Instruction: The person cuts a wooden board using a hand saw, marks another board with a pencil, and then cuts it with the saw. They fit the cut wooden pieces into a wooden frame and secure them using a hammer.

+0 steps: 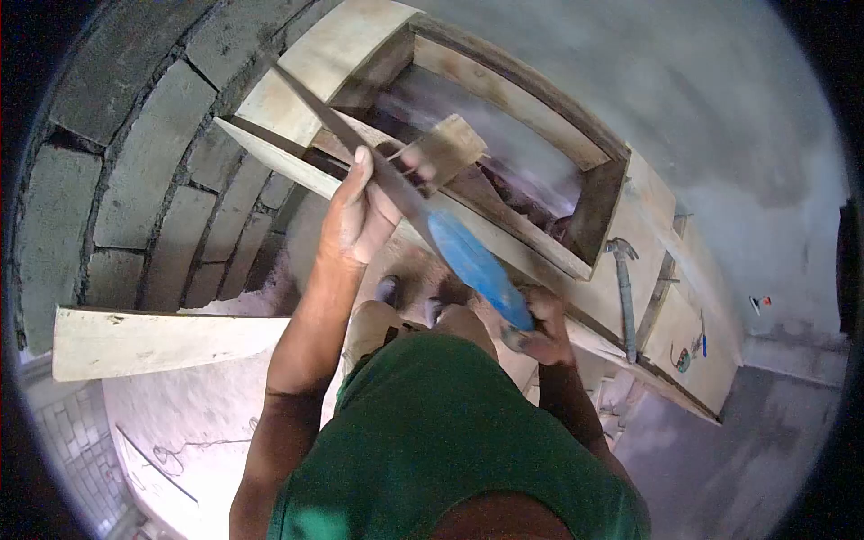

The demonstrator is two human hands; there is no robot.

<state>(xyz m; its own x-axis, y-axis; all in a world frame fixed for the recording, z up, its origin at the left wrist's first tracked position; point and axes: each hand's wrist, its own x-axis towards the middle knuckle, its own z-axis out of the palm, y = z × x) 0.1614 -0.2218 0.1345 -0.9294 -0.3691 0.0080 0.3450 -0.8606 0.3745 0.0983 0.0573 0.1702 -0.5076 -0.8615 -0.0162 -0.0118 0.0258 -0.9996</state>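
Observation:
A long, dark, tapering blade with a blue rear section, which looks like a handsaw (479, 268), lies diagonally in front of my body. My right hand (547, 326) is closed around its near end, where the handle is mostly hidden by the fingers. Farther up, the blade crosses my left hand (358, 216), whose thumb lies along the blade's left side. The blurred left fingers show beyond the blade, at the edge of a small wooden block (457, 147), and appear closed on it. Teeth on the blade cannot be made out.
A wooden box-like frame (513, 243) with a rectangular opening stands ahead. A claw hammer (623, 297) rests on its right side, near a small blue-and-green item (684, 360). Concrete block wall (144, 198) rises at left; a pale board (162, 342) juts out below.

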